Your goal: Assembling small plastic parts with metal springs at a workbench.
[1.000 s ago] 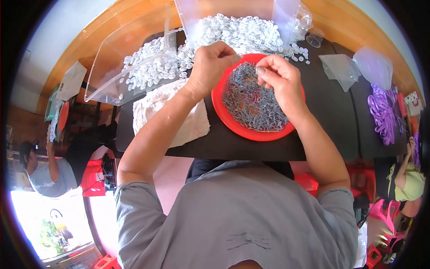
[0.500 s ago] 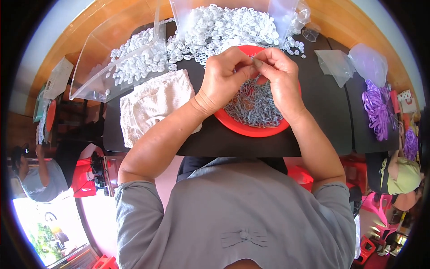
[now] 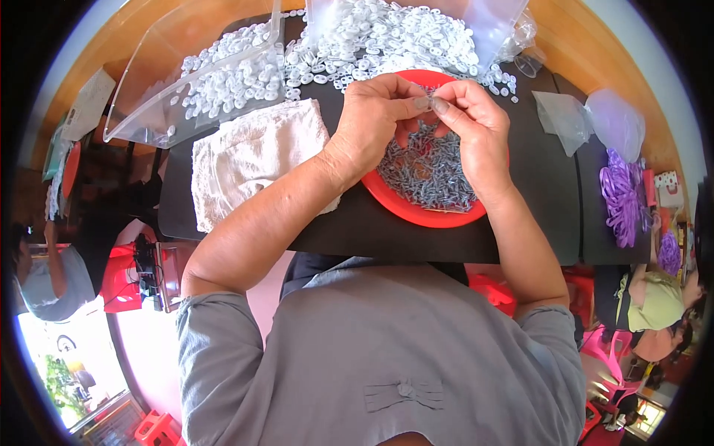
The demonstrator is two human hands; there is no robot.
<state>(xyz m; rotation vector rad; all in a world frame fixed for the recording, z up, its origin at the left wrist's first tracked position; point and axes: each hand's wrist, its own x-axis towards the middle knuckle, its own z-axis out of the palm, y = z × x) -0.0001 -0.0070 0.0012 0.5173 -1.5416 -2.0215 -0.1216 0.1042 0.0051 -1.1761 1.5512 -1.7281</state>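
Both hands meet fingertip to fingertip above the far part of a red basin [image 3: 387,202]. My left hand [image 3: 375,115] is closed in a pinch, thumb against fingers. My right hand [image 3: 480,130] pinches from the other side, its thumb and forefinger almost touching the left ones. Whatever lies between the fingertips is too small to make out. Many small, slim grey pieces [image 3: 428,175] cover the basin's bottom. Behind the hands spreads a heap of white oval pieces with holes [image 3: 394,41].
A folded cream cloth [image 3: 256,160] lies left of the basin on the dark table [image 3: 543,201]. A clear plastic bin [image 3: 123,126] holding more white pieces stands at the back left. Clear bags [image 3: 561,123] and purple ribbon bundles [image 3: 623,197] are rightward. Other people sit at both sides.
The whole view has shifted slightly. My hands stay pinched together over the basin, with the finger positions a little altered and the thumbs closer to each other.
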